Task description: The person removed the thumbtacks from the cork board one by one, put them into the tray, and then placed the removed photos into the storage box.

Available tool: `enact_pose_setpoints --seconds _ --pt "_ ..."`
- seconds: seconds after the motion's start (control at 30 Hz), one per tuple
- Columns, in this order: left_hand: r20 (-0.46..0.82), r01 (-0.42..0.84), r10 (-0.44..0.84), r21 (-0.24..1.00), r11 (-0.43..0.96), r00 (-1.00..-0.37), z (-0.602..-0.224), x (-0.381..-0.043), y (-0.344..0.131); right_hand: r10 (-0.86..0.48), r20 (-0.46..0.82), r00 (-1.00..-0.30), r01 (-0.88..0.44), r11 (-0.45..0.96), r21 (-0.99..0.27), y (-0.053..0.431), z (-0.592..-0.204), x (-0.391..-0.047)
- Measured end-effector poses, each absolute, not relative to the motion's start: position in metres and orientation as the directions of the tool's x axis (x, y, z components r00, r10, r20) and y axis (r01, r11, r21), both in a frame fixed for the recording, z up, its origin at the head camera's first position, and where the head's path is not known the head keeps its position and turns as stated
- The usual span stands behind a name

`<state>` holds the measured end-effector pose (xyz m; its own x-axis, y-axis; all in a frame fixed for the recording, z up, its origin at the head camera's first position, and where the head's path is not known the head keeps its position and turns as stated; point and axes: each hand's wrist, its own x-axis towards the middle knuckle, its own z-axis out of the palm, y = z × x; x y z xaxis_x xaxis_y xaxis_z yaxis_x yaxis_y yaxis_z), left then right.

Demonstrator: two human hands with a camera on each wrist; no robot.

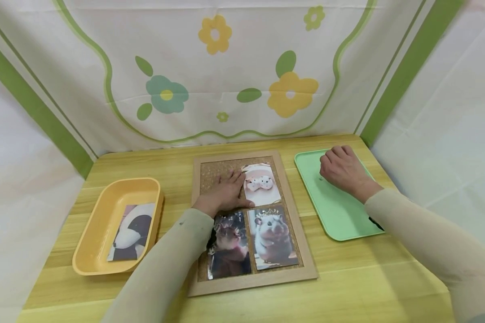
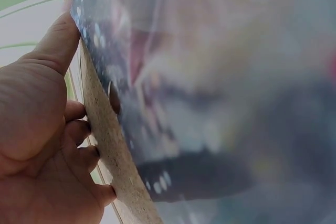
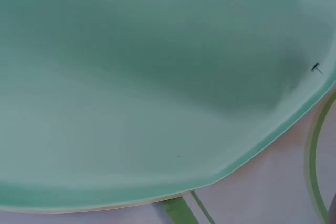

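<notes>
My left hand [image 1: 226, 192] lies on the framed cork board [image 1: 214, 168], fingers spread and fairly straight, its fingertips and thumb at the left edge of a photo of two white hamsters [image 1: 262, 184]. In the left wrist view the thumb [image 2: 58, 40] extends along a nearby dark photo [image 2: 173, 177]. My right hand [image 1: 343, 172] is over the far part of the green tray [image 1: 331, 211], fingers curled downward. A small thumbtack [image 3: 316, 68] lies on the tray close to that hand. The right fingertips are hidden, so I cannot tell whether they pinch anything.
Two more photos, a dark one [image 1: 229, 246] and a grey hamster one [image 1: 274, 237], sit on the lower half of the board. At the left, a yellow basket [image 1: 90, 242] contains a black-and-white animal picture [image 1: 131, 231]. A flower-print cloth [image 1: 214, 116] hangs behind the wooden table [image 1: 355, 287].
</notes>
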<state>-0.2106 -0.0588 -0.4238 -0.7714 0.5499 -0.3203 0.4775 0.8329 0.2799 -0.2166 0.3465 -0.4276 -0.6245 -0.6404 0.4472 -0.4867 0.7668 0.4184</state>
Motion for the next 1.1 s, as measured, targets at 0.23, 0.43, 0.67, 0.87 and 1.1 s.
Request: enact_pose_setpoints --seconds 0.23,0.43,0.67,0.87,1.1 --pt "-0.329 0.473 0.545 0.276 0.837 -0.771 -0.423 -0.210 -0.060 -0.603 0.347 -0.718 -0.465 0.787 0.405 0.354 -0.434 -0.208" --pt "-0.326 0.475 0.546 0.275 0.836 -0.772 -0.423 -0.210 -0.061 -0.598 0.300 -0.744 -0.465 0.785 0.410 0.355 -0.438 -0.206" --pt "-0.321 0.485 0.553 0.270 0.832 -0.769 -0.423 -0.210 -0.060 -0.596 0.295 -0.747 -0.471 0.787 0.398 0.357 -0.444 -0.204" --pt "-0.322 0.486 0.551 0.265 0.833 -0.770 -0.424 -0.211 -0.060 -0.592 0.284 -0.754 -0.470 0.789 0.396 0.357 -0.447 -0.203" --pt "-0.317 0.487 0.554 0.270 0.831 -0.770 -0.422 -0.210 -0.060 -0.576 0.252 -0.778 -0.461 0.795 0.395 0.357 -0.446 -0.202"
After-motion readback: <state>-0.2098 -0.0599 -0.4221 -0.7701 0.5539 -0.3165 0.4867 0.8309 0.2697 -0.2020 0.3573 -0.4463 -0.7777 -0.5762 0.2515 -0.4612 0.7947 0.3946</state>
